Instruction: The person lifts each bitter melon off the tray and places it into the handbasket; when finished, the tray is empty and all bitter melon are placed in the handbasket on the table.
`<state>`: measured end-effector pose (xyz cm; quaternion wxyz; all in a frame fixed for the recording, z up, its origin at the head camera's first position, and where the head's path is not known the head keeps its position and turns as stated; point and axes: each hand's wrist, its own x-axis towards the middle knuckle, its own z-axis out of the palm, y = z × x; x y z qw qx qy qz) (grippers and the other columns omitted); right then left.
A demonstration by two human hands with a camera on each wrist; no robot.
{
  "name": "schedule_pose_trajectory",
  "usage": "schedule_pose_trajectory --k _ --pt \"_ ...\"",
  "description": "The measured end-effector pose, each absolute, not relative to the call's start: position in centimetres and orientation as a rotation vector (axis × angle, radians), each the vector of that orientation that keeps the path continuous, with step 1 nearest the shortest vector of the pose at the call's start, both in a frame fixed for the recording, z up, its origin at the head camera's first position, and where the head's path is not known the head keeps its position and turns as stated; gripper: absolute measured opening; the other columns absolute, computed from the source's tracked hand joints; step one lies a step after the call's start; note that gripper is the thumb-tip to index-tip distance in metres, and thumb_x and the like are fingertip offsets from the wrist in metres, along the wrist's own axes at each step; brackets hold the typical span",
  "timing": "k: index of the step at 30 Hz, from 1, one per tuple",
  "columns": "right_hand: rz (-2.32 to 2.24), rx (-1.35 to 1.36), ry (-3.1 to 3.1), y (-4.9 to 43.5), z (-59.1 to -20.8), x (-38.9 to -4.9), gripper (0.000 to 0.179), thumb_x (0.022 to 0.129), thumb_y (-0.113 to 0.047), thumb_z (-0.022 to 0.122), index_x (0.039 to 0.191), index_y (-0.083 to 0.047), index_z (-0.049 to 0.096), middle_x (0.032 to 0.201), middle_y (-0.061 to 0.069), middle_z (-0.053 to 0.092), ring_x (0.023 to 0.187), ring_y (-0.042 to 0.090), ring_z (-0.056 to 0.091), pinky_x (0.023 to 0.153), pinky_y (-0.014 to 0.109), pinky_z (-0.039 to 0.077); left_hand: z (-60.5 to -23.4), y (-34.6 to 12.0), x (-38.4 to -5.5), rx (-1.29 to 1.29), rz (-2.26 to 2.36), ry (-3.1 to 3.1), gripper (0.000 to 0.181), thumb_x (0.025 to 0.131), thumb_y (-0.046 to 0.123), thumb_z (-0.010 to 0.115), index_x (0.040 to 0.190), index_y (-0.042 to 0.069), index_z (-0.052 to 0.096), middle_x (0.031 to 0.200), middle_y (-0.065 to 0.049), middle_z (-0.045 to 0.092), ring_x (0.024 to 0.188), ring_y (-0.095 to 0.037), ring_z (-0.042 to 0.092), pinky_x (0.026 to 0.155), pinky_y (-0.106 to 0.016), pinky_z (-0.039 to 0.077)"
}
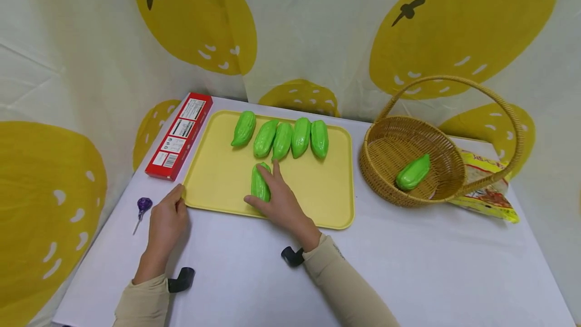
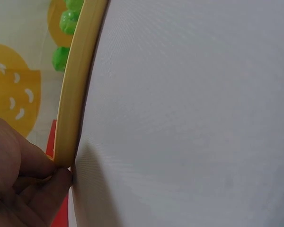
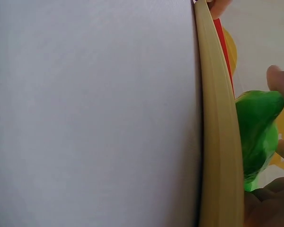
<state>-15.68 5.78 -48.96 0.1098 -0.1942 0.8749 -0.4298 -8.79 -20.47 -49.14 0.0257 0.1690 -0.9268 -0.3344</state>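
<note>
A pale curtain [image 1: 313,29] printed with big yellow fruit fills the upper part of the head view, and below it a white table [image 1: 431,266] spreads across the bottom. A yellow tray [image 1: 218,175] lies at the centre of the frame. Right of it stands a wicker basket [image 1: 379,178] with a tall hooped handle; a yellow snack bag [image 1: 495,201] lies behind its lower right side. A long red box [image 1: 179,138] lies just beside the tray, left of centre. At centre, the right hand [image 1: 283,203] reaches over the tray's near side, thumb and forefinger spread about a green gourd [image 1: 260,188] on the tray; whether they have closed on it I cannot tell. Left of centre, the left hand [image 1: 168,221] pinches the tray's near left corner between thumb and curled fingers. Five more gourds [image 1: 282,140] lie in a row towards the tray's far edge, and another gourd [image 1: 413,172] rests inside the basket. A purple-wrapped lollipop [image 1: 144,205] lies at lower left, near the left hand.
</note>
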Motion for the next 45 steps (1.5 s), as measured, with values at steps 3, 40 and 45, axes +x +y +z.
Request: schedule_pose_trajectory --k 3,40,45 --pt "-1.245 -0.576 2.576 5.8 -49.1 -15.7 0.084 0.092 -0.048 0.073 0.161 -0.024 0.032 0.172 0.022 0.0 0.15 0.045 0.034 0.117 0.058 0.043 -49.1 -20.4 -8.7 0.519 -1.028 -2.857 0.046 0.104 0.0 0.048 0.149 -0.007 0.044 0.154 -0.025 0.047 0.143 -0.045 0.045 0.113 -0.057 0.045" --pt "-1.469 -0.608 2.467 6.8 -45.8 -14.9 0.078 0.093 -0.035 0.075 0.159 -0.019 0.037 0.169 0.023 0.018 0.155 0.038 0.027 0.125 0.055 0.033 -49.1 -20.4 -8.6 0.486 -1.042 -2.835 0.045 0.103 -0.002 0.048 0.148 -0.007 0.045 0.152 -0.027 0.048 0.143 -0.045 0.045 0.114 -0.058 0.044" --pt "-1.498 -0.614 2.476 7.2 -45.4 -14.8 0.078 0.093 -0.034 0.075 0.159 -0.019 0.037 0.169 0.024 0.019 0.155 0.036 0.027 0.126 0.053 0.033 -49.1 -20.4 -8.7 0.491 -1.038 -2.838 0.045 0.103 -0.002 0.048 0.148 -0.007 0.045 0.152 -0.027 0.048 0.142 -0.045 0.046 0.113 -0.058 0.045"
